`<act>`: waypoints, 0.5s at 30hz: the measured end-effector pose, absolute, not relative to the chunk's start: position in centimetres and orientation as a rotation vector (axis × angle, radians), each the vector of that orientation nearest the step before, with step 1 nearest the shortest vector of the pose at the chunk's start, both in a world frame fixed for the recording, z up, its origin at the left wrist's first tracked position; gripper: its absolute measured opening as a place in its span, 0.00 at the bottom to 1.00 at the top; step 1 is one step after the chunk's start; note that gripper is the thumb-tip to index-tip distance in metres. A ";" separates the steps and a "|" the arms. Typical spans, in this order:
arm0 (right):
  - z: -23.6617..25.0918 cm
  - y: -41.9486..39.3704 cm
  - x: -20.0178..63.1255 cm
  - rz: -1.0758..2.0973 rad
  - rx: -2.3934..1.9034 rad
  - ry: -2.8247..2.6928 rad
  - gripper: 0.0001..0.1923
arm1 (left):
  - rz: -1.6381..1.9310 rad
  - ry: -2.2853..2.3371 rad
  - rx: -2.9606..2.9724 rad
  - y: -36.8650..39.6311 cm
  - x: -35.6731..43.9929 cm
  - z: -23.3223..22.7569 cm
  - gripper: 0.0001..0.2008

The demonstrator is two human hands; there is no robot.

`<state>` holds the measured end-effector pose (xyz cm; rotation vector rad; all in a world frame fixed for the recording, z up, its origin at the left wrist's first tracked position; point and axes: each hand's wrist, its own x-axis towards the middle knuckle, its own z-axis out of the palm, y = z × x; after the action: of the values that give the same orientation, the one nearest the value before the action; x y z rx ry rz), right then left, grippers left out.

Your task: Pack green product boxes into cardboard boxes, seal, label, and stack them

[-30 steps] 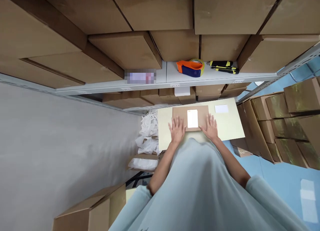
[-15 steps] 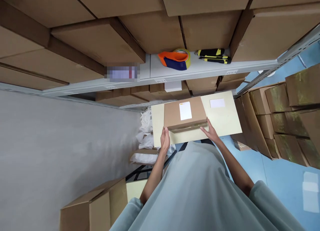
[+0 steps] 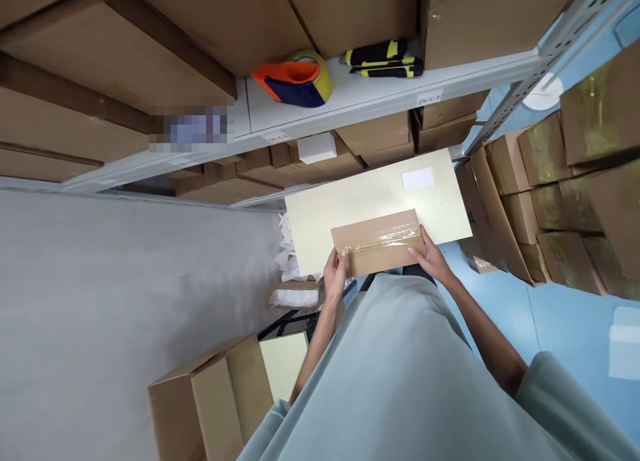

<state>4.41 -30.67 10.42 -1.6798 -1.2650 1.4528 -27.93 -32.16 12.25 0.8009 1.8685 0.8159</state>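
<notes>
A taped cardboard box (image 3: 377, 242) is held between my two hands over the near edge of a pale yellow board (image 3: 325, 211). Shiny clear tape runs along the face that shows. My left hand (image 3: 335, 272) grips the box's left end, thumb on the front. At the right end, my right hand (image 3: 431, 256) is closed around the side with its thumb on the near face. A small white label (image 3: 418, 178) lies on the board beyond the box. The box's other faces are hidden.
On the shelf ahead lie an orange and blue tape dispenser (image 3: 295, 80) and several yellow-black utility knives (image 3: 385, 60). Stacked cartons (image 3: 545, 151) stand at the right. A large carton (image 3: 215, 394) is at lower left, and white packing material (image 3: 287, 251) lies by the wall.
My hands have tilted the box up and drawn it toward me, so its taped side shows and the white label on its top is out of sight. The view has shifted.
</notes>
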 end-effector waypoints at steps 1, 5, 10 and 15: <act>10.3 -31.3 4.4 1.447 -1.664 -1.249 0.61 | 0.853 1.840 0.769 -32.5 -27.6 12.6 0.25; 10.5 -34.6 4.8 1.418 -1.615 -1.169 0.60 | 0.936 1.738 0.711 -34.9 -27.1 13.9 0.23; 10.9 -43.0 6.6 1.418 -1.540 -1.044 0.59 | 0.949 1.766 0.763 -40.2 -24.8 13.0 0.26; 11.3 -55.5 10.0 1.305 -1.708 -0.793 0.57 | 0.865 1.787 0.795 -44.9 -17.7 10.7 0.29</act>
<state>9.95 -55.46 11.32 -1.7076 -0.7926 1.3047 -17.66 -44.92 10.71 0.7946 1.7875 0.8654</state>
